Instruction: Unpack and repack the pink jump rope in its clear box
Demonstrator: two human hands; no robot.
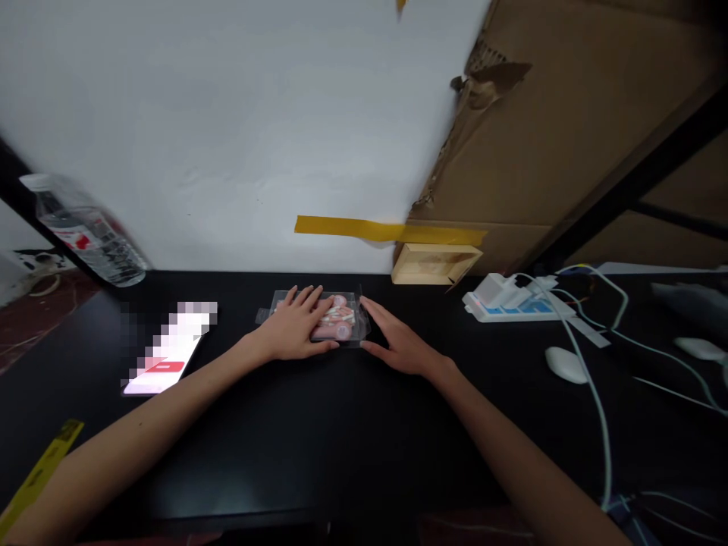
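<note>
Laid left hand (pixel 296 326) palm-down with fingers (pixel 312 299) spread loosely over clear plastic packet (pixel 348 321); held right hand (pixel 405 345) unclenched at its right edge

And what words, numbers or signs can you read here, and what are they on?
None can be read clearly.
Red-and-white label on the clear plastic bottle: too blurred.
Slim bright-screened phone: partly pixelated; its red patch has an unreadable pale mark.
Long yellow strip: dark marks, too blurred.
Clear plastic packet of pink pieces: any print is too small.
</note>
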